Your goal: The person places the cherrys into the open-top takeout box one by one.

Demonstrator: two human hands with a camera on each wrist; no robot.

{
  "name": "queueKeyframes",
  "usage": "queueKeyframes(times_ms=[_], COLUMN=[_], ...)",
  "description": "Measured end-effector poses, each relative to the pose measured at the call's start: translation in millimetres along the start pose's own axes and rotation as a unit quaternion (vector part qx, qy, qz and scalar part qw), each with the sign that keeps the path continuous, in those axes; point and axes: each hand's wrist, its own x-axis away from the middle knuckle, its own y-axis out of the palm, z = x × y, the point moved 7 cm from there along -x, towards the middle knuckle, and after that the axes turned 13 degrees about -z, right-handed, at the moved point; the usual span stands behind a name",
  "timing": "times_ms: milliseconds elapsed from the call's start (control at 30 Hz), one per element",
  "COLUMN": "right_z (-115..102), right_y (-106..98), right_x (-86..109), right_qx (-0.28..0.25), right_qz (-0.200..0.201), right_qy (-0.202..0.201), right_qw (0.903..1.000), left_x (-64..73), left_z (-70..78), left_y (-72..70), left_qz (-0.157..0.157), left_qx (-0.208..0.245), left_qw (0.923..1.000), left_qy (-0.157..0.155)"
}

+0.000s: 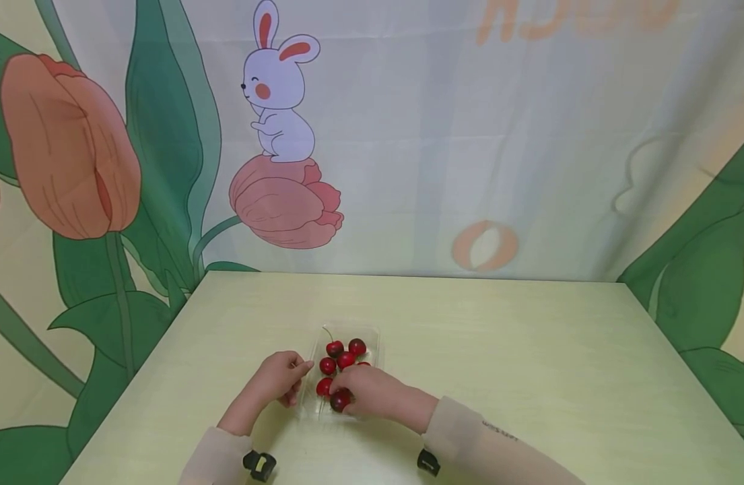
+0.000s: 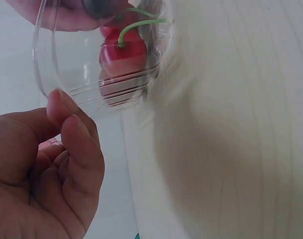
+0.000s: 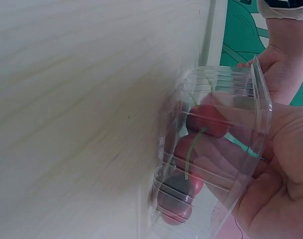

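Note:
A clear plastic box (image 1: 372, 338) holding several red cherries (image 1: 346, 360) sits on the table. My left hand (image 1: 279, 377) pinches its left rim between thumb and forefinger, seen closely in the left wrist view at the box rim (image 2: 39, 64). Over the near right side, my right hand (image 1: 374, 393) reaches inside and holds a dark red cherry (image 1: 341, 400) at its fingertips. The right wrist view shows the right hand (image 3: 285, 164) behind the clear wall, its fingers among cherries. Green stems stand out on some cherries; the hand hides part of the contents.
The pale wooden table (image 1: 529, 357) stretches around the box. A printed cloth backdrop (image 1: 396, 135) with a rabbit and tulips hangs behind its far edge. Dark wrist devices (image 1: 259, 465) sit at both cuffs.

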Motion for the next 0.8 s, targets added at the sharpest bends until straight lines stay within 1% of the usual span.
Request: queueKeyframes(times_ms=[167, 333, 800], right_z=[2.6, 2.3, -1.8], right_y=[3.5, 3.9, 5.3], right_x=[-2.8, -4.2, -5.3], right_qx=[0.000, 0.004, 0.059], right_qz=[-0.004, -0.008, -0.004], right_qy=[0.009, 0.001, -0.017], right_qw=[0.9999, 1.0000, 0.9981], left_x=[-0.3, -0.2, -1.0], left_z=[-0.5, -0.8, -1.0], left_y=[0.0, -0.4, -0.4], left_qz=[0.000, 0.001, 0.000], left_qx=[0.001, 0.000, 0.003], left_qw=[1.0000, 1.0000, 1.0000], left_qy=[0.000, -0.001, 0.002])
